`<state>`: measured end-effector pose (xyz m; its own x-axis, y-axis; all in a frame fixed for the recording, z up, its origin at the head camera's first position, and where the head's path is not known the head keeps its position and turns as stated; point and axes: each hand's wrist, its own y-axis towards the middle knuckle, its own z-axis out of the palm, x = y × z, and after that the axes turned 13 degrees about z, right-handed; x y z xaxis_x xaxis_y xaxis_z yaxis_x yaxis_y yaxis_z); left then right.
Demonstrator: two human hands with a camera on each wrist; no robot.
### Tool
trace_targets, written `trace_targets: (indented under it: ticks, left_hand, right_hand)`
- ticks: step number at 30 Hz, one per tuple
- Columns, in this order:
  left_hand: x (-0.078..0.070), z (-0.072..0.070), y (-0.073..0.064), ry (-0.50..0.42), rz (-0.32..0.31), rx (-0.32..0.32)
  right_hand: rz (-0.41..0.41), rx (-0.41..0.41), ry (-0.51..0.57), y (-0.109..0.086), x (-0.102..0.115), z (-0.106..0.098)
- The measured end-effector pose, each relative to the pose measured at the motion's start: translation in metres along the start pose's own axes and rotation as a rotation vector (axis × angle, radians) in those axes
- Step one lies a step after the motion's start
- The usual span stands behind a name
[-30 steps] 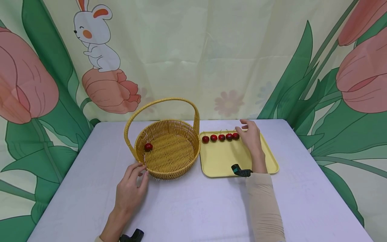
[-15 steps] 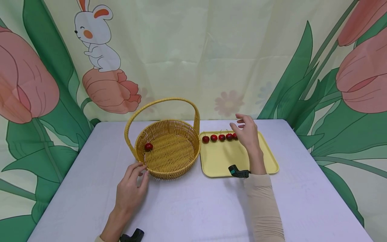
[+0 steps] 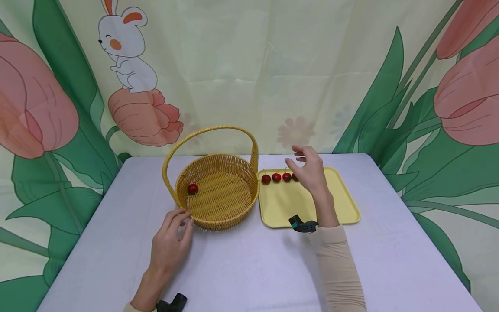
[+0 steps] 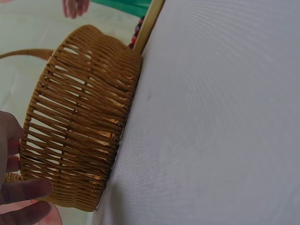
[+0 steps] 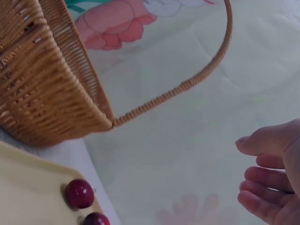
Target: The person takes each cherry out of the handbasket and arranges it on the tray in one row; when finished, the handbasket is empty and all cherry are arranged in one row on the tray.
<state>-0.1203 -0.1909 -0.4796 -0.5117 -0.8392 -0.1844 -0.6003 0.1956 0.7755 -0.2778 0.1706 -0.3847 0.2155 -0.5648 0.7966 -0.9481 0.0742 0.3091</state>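
My left hand [image 3: 170, 242] grips the near-left rim of a round woven basket [image 3: 218, 223], fingertips and thumb at the edge. In the left wrist view its fingers [image 4: 28, 189] lie at the wicker wall. One dark red cherry [image 3: 192, 189] sits inside the basket, towards the left. Raised over the back of a yellow tray [image 3: 288, 212], my right hand [image 3: 310, 173] holds nothing; thumb and fingers are apart in the right wrist view. Several cherries stand in a row along the tray's back edge, such as this leftmost cherry [image 3: 266, 179]. The hand hides the row's right end.
The tray stands right beside the basket on a white-covered table [image 3: 241, 273]. A tall arched handle [image 3: 218, 128] spans the basket. Behind the table hangs a cloth backdrop [image 3: 234, 73] with flowers and a rabbit. Both wrists wear black cameras.
My right hand has lifted from the right end of the cherry row and moved left above it, its thumb and fingers spreading. The left hand has stayed at the basket rim.
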Motion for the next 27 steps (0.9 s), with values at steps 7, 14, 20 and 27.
trace_targets:
  ticks: [7,14,20,27]
  left_hand:
    - [-0.001,0.0,0.0,0.029,-0.008,0.019]
    - [-0.001,0.0,-0.001,0.03,-0.016,0.021]
    - [0.0,0.0,-0.001,0.033,-0.008,0.015]
    - [0.0,0.001,-0.001,0.026,-0.005,0.005]
  right_hand:
    - [-0.096,0.017,0.021,-0.01,0.02,0.009]
    - [-0.223,0.065,0.039,-0.017,0.039,0.021]
    - [-0.302,0.123,0.023,-0.022,0.054,0.036]
    - [-0.349,0.203,0.003,-0.03,0.072,0.062]
